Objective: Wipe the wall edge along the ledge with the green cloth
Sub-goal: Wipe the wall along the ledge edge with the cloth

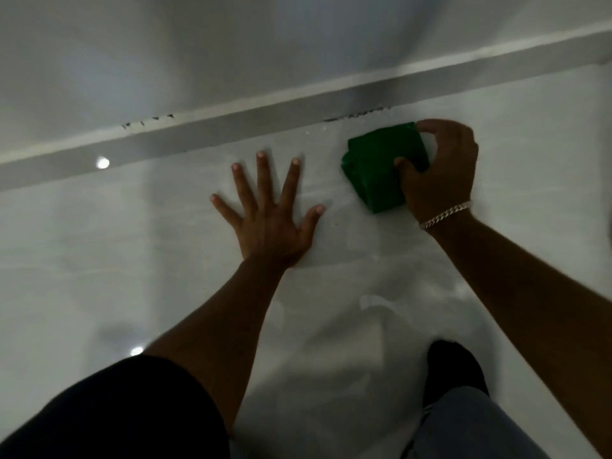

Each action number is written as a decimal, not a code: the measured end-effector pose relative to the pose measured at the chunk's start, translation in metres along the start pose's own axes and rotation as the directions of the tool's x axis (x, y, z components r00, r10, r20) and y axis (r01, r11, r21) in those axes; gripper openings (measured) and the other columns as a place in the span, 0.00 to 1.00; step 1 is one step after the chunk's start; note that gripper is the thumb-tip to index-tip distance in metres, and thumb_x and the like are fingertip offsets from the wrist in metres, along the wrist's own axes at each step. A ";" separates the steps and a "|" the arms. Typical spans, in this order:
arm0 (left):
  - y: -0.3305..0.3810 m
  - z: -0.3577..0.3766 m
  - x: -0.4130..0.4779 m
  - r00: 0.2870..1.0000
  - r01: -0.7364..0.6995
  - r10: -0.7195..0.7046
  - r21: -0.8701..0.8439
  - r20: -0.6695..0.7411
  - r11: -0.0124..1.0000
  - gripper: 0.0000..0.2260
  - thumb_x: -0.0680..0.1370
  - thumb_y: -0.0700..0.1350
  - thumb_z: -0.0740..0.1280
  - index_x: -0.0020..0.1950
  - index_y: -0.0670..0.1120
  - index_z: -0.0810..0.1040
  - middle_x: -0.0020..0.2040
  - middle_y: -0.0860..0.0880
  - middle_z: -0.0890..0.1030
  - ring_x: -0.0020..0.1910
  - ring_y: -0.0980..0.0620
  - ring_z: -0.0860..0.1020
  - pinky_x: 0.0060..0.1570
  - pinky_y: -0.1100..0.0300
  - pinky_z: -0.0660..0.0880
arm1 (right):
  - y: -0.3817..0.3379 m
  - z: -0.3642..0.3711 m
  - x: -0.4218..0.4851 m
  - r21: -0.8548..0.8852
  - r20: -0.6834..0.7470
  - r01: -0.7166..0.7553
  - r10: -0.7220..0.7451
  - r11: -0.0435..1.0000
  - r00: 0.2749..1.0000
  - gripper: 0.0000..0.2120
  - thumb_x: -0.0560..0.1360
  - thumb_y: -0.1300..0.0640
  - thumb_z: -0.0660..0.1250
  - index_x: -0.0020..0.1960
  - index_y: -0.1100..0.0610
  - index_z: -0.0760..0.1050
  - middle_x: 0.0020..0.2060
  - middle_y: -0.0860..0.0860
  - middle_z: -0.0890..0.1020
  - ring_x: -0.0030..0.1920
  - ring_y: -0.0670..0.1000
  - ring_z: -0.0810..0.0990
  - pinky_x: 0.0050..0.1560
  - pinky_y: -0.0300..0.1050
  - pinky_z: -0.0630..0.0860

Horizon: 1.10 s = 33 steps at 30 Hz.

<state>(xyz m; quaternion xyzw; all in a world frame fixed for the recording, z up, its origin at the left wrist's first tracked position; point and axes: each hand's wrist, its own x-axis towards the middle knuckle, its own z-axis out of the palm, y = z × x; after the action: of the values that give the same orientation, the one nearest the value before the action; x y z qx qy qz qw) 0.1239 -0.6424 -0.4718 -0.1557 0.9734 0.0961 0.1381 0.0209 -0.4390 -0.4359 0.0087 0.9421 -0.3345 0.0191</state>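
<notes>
A folded green cloth [377, 167] lies on the glossy pale floor just below the grey ledge [231, 130] that runs along the foot of the white wall [198, 54]. My right hand [440, 173], with a silver bracelet on the wrist, grips the cloth by its right side, thumb on top and fingers at the upper corner. My left hand [271, 213] is pressed flat on the floor to the left of the cloth, fingers spread, holding nothing. Dark specks mark the wall edge above the ledge on the left [145, 120] and beside the cloth [357, 114].
The shiny floor [99, 260] reflects two small lights. My knee in dark fabric fills the bottom left [109, 412]; a dark sock [453, 366] and a grey trouser leg sit at the bottom right.
</notes>
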 end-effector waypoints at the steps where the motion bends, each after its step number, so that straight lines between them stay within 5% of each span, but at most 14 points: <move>1: 0.001 0.001 0.002 1.000 0.004 -0.004 0.004 -0.004 1.000 0.37 0.75 0.73 0.48 0.81 0.62 0.43 0.84 0.47 0.41 0.81 0.35 0.39 0.69 0.22 0.41 | -0.002 0.006 -0.002 -0.038 -0.004 0.071 -0.071 0.997 0.997 0.21 0.70 0.55 0.69 0.61 0.59 0.74 0.62 0.61 0.76 0.63 0.60 0.71 0.61 0.43 0.65; 5: 0.000 0.000 0.004 1.000 0.002 -0.002 0.008 -0.012 1.000 0.38 0.74 0.74 0.48 0.81 0.62 0.44 0.84 0.46 0.41 0.81 0.35 0.39 0.69 0.22 0.41 | 0.003 0.037 -0.020 -0.342 0.163 0.279 -0.236 0.897 0.958 0.26 0.77 0.42 0.59 0.71 0.53 0.67 0.73 0.61 0.66 0.74 0.65 0.61 0.69 0.63 0.65; 10: -0.001 -0.001 0.019 1.000 -0.017 0.018 0.010 -0.023 1.000 0.39 0.74 0.73 0.46 0.82 0.58 0.44 0.84 0.45 0.42 0.82 0.36 0.41 0.70 0.23 0.43 | 0.015 0.046 -0.009 -0.446 0.188 0.363 -0.311 0.818 0.932 0.27 0.79 0.40 0.53 0.74 0.52 0.62 0.76 0.59 0.61 0.76 0.65 0.56 0.72 0.65 0.59; 14: -0.001 -0.004 0.029 0.999 -0.037 0.037 -0.001 -0.028 0.999 0.39 0.75 0.72 0.46 0.82 0.56 0.42 0.84 0.45 0.42 0.82 0.38 0.41 0.71 0.24 0.43 | 0.007 0.054 0.006 -0.440 -0.023 0.106 -0.129 0.892 0.991 0.26 0.79 0.42 0.54 0.74 0.52 0.64 0.75 0.60 0.63 0.75 0.65 0.58 0.72 0.65 0.60; 18: 0.000 -0.005 0.026 0.999 -0.040 0.040 0.005 -0.021 0.999 0.39 0.75 0.72 0.47 0.82 0.55 0.43 0.84 0.44 0.43 0.82 0.37 0.41 0.71 0.24 0.43 | -0.026 0.082 0.006 -0.343 -0.278 -0.173 0.076 0.923 0.958 0.24 0.78 0.45 0.58 0.70 0.55 0.70 0.71 0.63 0.69 0.72 0.67 0.64 0.68 0.64 0.65; 21: 0.000 -0.007 0.027 0.999 -0.032 0.032 -0.001 -0.001 0.999 0.39 0.75 0.72 0.47 0.82 0.56 0.43 0.84 0.45 0.42 0.82 0.37 0.40 0.71 0.24 0.43 | -0.029 0.091 -0.006 -0.377 -0.119 0.106 -0.161 0.920 0.980 0.23 0.79 0.44 0.57 0.69 0.55 0.71 0.71 0.63 0.69 0.72 0.67 0.63 0.69 0.63 0.65; 23: 0.000 -0.009 0.026 1.000 -0.028 0.028 0.001 0.007 1.000 0.39 0.75 0.72 0.47 0.82 0.57 0.43 0.84 0.45 0.42 0.82 0.38 0.40 0.71 0.24 0.43 | -0.015 0.082 -0.003 -0.375 0.032 0.351 -0.366 0.858 0.930 0.24 0.79 0.43 0.57 0.69 0.54 0.72 0.70 0.63 0.70 0.72 0.67 0.64 0.69 0.61 0.65; 25: -0.003 -0.009 0.025 0.999 -0.037 0.037 0.006 0.019 0.999 0.38 0.75 0.72 0.48 0.82 0.57 0.43 0.84 0.46 0.43 0.82 0.38 0.41 0.70 0.23 0.44 | 0.004 0.066 0.007 -0.371 0.075 0.424 -0.428 0.826 0.901 0.23 0.79 0.43 0.58 0.67 0.55 0.73 0.70 0.62 0.71 0.72 0.66 0.65 0.68 0.60 0.67; 28: -0.010 -0.008 0.022 0.999 -0.040 0.039 0.010 0.024 0.999 0.38 0.75 0.72 0.48 0.82 0.58 0.44 0.84 0.48 0.43 0.82 0.38 0.41 0.70 0.22 0.43 | 0.018 0.052 0.020 -0.408 -0.118 0.096 -0.157 0.908 0.981 0.22 0.79 0.45 0.58 0.68 0.55 0.71 0.71 0.62 0.70 0.71 0.67 0.65 0.68 0.63 0.68; 30: -0.012 -0.009 0.021 0.999 -0.038 0.038 0.004 0.021 0.999 0.38 0.75 0.72 0.48 0.82 0.59 0.45 0.84 0.49 0.44 0.82 0.38 0.41 0.69 0.22 0.43 | 0.007 0.057 0.024 -0.388 -0.260 -0.158 0.056 0.908 0.964 0.23 0.79 0.45 0.58 0.69 0.56 0.70 0.71 0.63 0.69 0.72 0.68 0.64 0.68 0.66 0.67; 33: -0.013 -0.009 0.020 1.000 -0.021 0.021 0.000 0.021 1.000 0.38 0.75 0.72 0.48 0.81 0.60 0.45 0.84 0.50 0.44 0.82 0.39 0.41 0.69 0.22 0.43 | -0.019 0.076 0.019 -0.343 -0.280 -0.213 0.117 0.915 0.953 0.23 0.78 0.46 0.60 0.69 0.56 0.70 0.71 0.65 0.68 0.71 0.70 0.63 0.67 0.67 0.66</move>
<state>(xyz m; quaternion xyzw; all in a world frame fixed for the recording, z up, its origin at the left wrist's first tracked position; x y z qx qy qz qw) 0.1075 -0.6620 -0.4715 -0.1442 0.9735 0.0993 0.1473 0.0034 -0.5013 -0.4833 0.1278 0.9785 -0.1448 -0.0721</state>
